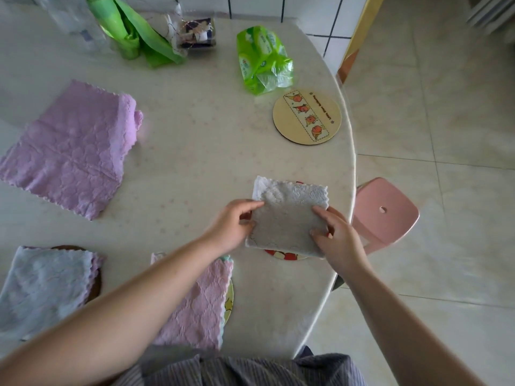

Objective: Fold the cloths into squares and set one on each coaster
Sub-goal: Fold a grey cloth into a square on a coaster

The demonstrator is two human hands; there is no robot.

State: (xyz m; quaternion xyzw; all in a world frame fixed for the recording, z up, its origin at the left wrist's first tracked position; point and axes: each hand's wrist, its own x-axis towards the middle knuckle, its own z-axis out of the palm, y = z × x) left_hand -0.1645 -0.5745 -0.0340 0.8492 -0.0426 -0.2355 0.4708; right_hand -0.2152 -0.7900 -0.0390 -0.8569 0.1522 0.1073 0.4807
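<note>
A grey cloth [288, 215], folded to a square, lies over a red-patterned coaster [284, 255] near the table's right edge. My left hand [232, 225] pinches its left edge and my right hand [333, 235] grips its right side. A bare round wooden coaster [306, 116] with a cartoon strip lies farther back. A folded pink cloth [195, 305] covers a yellow coaster [229, 298] near me. At the lower left a folded pale blue cloth [41, 285] rests on a dark coaster [93, 288]. A larger purple cloth [72, 149] lies loosely folded at the left.
The round pale table [195, 112] curves off at the right. At the back stand a green tissue pack [262, 59], green plastic bags [131, 32], a clear bottle [75, 20] and a dark wrapped box [195, 32]. A pink stool [386, 211] stands on the tiled floor at the right.
</note>
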